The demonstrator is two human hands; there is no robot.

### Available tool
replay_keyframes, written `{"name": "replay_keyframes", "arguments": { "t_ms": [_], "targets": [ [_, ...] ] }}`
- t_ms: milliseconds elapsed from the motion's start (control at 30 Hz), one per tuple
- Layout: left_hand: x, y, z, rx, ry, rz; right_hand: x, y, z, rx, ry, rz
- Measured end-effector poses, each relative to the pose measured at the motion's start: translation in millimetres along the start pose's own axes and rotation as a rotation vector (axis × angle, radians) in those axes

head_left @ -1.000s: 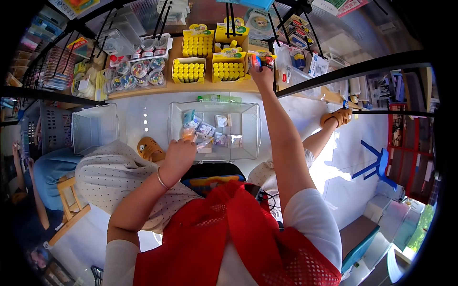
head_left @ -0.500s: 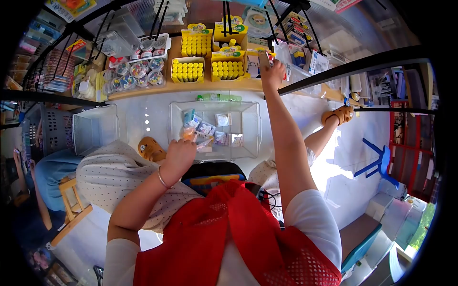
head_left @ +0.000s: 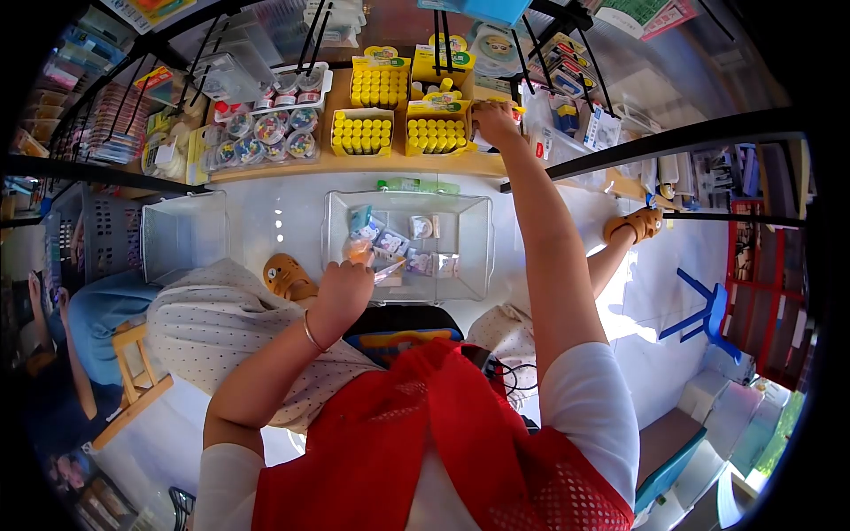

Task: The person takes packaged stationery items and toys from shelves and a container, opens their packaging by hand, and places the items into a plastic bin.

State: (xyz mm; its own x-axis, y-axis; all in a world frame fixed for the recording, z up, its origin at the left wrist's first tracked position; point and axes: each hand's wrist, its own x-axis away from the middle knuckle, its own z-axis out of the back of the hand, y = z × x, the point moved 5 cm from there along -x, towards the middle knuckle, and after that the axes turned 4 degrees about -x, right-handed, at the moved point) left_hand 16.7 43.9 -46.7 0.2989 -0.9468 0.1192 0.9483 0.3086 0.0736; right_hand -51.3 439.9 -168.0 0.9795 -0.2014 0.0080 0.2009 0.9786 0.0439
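Right grip (head_left: 498, 122) extends over the pale wooden shelf (head_left: 332, 165), near its front edge and R of ctr., fingers bent down among small pkgd. goods, just beside an open yellow cardboard box of yellow-capped sticks (head_left: 436, 135); whether it grasps anything cannot be told, fingertips being hidden. Left grip (head_left: 345, 290), w/ a bracelet (head_left: 312, 330) at the wrist, is clenched on a small translucent orange pkt. (head_left: 359, 253) at the near side of a clear plastic bin (head_left: 488, 252) on the floor, below the shelf's front edge. Inside the bin: small pastel-printed pkgs. (head_left: 390, 241), grouped mostly L of ctr. Three more boxes of yellow-capped sticks adjoin, w/ clear round tubs of multicolored bits (head_left: 271, 128) toward the shelf's L end. A green bottle (head_left: 418, 186) lies behind the bin; a blue plastic stool (head_left: 710, 314) stands far R.
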Motion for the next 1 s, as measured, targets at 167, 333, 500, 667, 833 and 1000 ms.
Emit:
{"name": "replay_keyframes", "arguments": {
  "t_ms": [167,333,500,667,833,1000],
  "targets": [
    [-1,0,-1,-0.004,-0.01,0.013,-2,5,-2,-0.026,-0.092,-0.014],
    [-2,0,-2,0.0,-0.046,-0.006,-6,2,4,0.06,-0.167,0.04],
    [-1,1,-4,-0.014,-0.048,-0.016,-8,2,8,0.082,-0.16,0.082],
    [-1,1,-5,-0.021,-0.042,-0.02,-9,-1,13,0.095,-0.159,0.04],
    [-1,1,-6,-0.008,-0.018,-0.021,-10,-7,18,0.132,-0.201,-0.013],
    [-1,0,-3,0.003,0.001,-0.011,-5,-4,26,-0.011,-0.026,-0.018]
  ]
}}
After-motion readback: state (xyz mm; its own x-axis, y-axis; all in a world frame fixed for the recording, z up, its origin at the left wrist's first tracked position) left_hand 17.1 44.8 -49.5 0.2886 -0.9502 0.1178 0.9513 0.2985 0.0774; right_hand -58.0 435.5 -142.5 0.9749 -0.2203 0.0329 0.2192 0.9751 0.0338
